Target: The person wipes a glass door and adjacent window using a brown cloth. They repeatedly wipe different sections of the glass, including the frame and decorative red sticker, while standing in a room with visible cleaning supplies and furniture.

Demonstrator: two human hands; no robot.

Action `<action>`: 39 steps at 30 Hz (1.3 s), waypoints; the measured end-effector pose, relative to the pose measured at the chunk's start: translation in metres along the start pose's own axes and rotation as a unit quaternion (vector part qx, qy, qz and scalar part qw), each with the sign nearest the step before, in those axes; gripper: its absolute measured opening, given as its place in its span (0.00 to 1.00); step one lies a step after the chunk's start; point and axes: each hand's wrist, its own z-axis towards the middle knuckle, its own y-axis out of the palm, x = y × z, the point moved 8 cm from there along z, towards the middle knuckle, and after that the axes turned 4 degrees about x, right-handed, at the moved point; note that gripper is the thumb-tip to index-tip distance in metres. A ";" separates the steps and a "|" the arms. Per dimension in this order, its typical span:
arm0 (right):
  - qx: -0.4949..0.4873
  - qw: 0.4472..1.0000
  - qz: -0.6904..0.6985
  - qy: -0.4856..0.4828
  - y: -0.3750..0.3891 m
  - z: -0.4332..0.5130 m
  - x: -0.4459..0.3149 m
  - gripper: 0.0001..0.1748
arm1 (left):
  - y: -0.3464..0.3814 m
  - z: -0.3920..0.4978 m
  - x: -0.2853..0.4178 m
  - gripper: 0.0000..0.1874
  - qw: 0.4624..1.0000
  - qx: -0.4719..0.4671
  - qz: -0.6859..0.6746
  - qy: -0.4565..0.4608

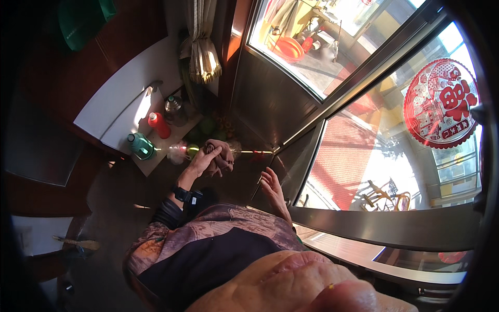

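Observation:
My left hand [202, 160] grips a bunched brownish cloth [219, 159], thumb on top and loose folds spilling past the fingers. On that wrist are a dark watch-like band [181, 194] and a pushed-up sleeve. My right hand [273, 189] holds nothing, its fingers slightly parted and curled. It is close to the metal lower panel of a glass door [293, 175]; whether it touches the panel I cannot tell. Large glass panes fill the right side, and one bears a round red paper-cut decoration [441, 103] with a fish pattern.
A teal flask [141, 146], a red bottle [160, 125] and a metal-topped thermos [173, 104] stand in the corner at left. Green produce [208, 126] lies in shadow beyond the cloth. A fringed curtain [203, 58] hangs above. Outside are an orange basin [289, 49] and a wooden chair [384, 197].

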 end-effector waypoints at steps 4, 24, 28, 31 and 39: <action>-0.019 0.992 -0.009 -0.122 0.044 0.075 -0.037 0.49 | 0.072 0.055 0.024 0.14 0.982 -0.128 0.098 0.096; 0.089 0.883 0.253 -0.385 -0.065 0.383 -0.468 0.35 | -0.139 0.256 0.088 0.22 0.988 -0.015 0.150 -0.031; 0.165 0.707 -0.013 -0.687 -0.082 0.302 -0.729 0.26 | -0.156 0.280 0.093 0.20 0.990 0.036 0.135 -0.027; 0.341 0.350 -0.300 -0.819 -0.080 0.226 -0.863 0.24 | -0.152 0.305 0.104 0.19 0.991 0.067 0.118 -0.003; 0.520 -0.054 -0.460 -0.717 -0.037 0.296 -0.974 0.19 | -0.116 0.390 0.199 0.12 0.974 0.131 0.104 0.154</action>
